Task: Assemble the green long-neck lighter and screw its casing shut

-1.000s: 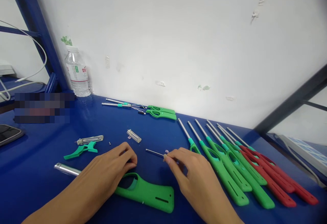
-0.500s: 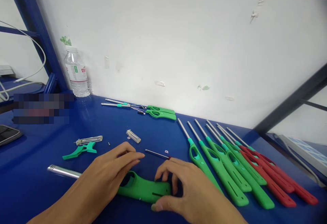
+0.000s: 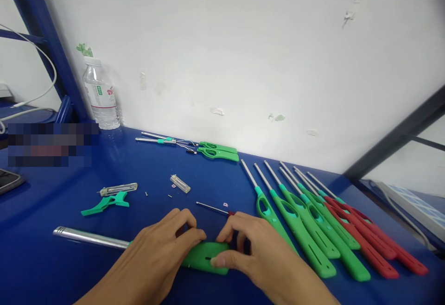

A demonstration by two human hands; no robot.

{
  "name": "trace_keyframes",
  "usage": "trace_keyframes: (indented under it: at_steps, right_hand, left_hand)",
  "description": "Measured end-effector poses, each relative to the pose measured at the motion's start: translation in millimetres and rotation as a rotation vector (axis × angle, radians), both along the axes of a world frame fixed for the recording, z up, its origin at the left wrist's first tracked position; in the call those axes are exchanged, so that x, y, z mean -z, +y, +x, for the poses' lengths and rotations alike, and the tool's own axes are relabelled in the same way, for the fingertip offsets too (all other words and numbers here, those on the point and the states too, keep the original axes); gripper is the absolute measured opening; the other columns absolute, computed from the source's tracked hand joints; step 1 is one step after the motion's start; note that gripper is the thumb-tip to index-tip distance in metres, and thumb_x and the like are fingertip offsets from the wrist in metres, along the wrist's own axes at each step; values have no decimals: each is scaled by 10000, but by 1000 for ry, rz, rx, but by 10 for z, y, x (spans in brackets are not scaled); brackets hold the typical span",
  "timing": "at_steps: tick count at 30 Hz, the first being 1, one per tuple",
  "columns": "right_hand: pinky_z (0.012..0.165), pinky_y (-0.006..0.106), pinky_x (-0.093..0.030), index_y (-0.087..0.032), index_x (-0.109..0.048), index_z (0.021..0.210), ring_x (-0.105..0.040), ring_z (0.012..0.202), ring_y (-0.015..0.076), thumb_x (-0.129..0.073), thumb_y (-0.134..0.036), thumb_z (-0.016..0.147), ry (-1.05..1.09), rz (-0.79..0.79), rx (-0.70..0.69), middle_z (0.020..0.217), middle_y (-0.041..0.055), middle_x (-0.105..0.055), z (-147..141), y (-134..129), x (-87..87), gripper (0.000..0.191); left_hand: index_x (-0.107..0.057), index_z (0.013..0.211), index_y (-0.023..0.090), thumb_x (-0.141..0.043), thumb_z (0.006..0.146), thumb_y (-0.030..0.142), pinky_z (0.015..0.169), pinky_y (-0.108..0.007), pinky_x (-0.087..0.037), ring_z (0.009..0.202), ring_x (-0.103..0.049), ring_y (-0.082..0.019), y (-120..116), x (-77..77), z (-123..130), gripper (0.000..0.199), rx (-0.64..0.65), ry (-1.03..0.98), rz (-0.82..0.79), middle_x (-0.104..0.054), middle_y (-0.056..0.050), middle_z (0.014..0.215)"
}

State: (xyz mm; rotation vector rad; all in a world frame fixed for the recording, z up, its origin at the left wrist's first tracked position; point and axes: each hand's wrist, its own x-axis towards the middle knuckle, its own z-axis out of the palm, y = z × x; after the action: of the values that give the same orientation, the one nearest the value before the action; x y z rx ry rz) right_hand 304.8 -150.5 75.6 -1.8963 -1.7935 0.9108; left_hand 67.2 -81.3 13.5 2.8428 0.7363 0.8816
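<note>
A green long-nosed gas lighter (image 3: 199,257) lies in front of me, its silver tube (image 3: 90,237) pointing left. My left hand (image 3: 167,244) is closed over the trigger end of its handle and hides that part. The butt end is between the thumb and fingers of my right hand (image 3: 248,244), thumb on the slot. Just beyond my right hand lies a thin screwdriver (image 3: 212,208), its red handle partly covered. Farther off are a teal trigger piece (image 3: 105,203), two clear fuel tanks (image 3: 120,189) and small screws (image 3: 146,194).
Several green lighters (image 3: 314,247) and red lighters (image 3: 370,251) lie in a row at right. Disassembled lighters with wires (image 3: 218,153) lie by the wall. A water bottle (image 3: 100,95) stands back left; a phone (image 3: 9,181) lies at the left edge.
My left hand has moved right along the handle and closed over it. My right thumb has come onto the butt end. A small screw now shows near the clear tank.
</note>
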Motion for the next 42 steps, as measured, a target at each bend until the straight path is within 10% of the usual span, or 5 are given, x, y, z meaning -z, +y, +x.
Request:
trace_keyframes:
  at_steps: [17, 31, 42]
  right_hand:
    - [813, 326, -429, -284, -655, 950, -666, 942, 222, -831, -84, 943, -79, -27, 28, 989, -47, -710, -83, -56, 81, 267]
    - [749, 277, -438, -285, -761, 950, -663, 852, 181, -944, -125, 895, -13, 25, 0, 953, -67, -725, -67, -24, -75, 249]
    - [688, 322, -406, -281, -745, 934, -612, 717, 179, -594, -418, 1138, 74, 300, 54, 824, -47, -735, 73, -26, -153, 288]
  left_hand:
    - [-747, 1051, 224, -419, 809, -77, 689, -369, -603, 837, -769, -253, -116, -9, 99, 506, -60, 88, 149, -761, -49, 1022]
    - [-697, 1259, 322, -457, 993, 6, 675, -182, -607, 765, -795, -129, -12, -32, 93, 478, 2, -172, 80, -770, 37, 996]
    - [-685, 1400, 382, -426, 1176, 142, 801, -72, -540, 869, -756, -44, -44, 70, 70, 418, 29, -378, -205, -712, 53, 1129]
